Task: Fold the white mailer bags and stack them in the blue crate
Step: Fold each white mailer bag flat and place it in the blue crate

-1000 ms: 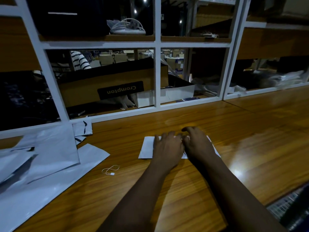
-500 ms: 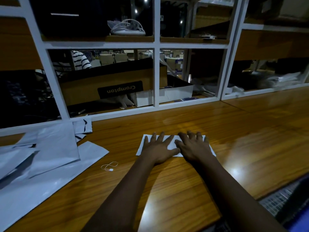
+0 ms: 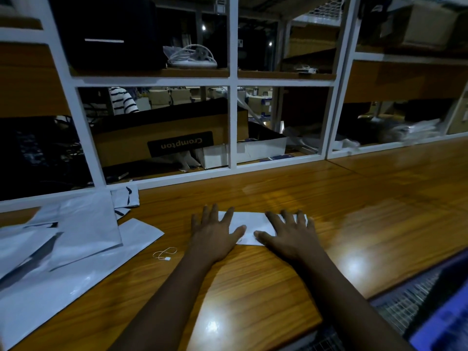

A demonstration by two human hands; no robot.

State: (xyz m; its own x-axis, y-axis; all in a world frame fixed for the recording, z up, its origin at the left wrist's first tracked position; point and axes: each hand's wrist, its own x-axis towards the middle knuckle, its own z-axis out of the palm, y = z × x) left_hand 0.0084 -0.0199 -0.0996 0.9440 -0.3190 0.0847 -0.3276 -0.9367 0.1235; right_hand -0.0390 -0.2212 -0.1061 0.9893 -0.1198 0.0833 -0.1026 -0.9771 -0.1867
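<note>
Glossy wooden worktop [image 3: 367, 198] filling foreground, throwing back bright glare patches [image 3: 353, 266]. White-framed shelving [image 3: 233, 122] rising along its far edge. Brown carton [image 3: 121, 145] with upside-down "Crompton" label sitting in lower bay, small white box [image 3: 260, 149] lying just beside it. Coiled white cable [image 3: 192, 58] resting on upper shelf beside black box [image 3: 106, 39]. Dim storeroom showing through bays: stacked cartons [image 3: 164, 96] standing, pinpoint ceiling lights [image 3: 203, 27] glowing.

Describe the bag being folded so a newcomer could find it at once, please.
On the long wooden table, look near the middle, in front of the white shelf frame. A folded bag lies flat there under the left hand and right hand. Unlike the large unfolded bags heaped at the left, it is a small narrow rectangle.
</note>
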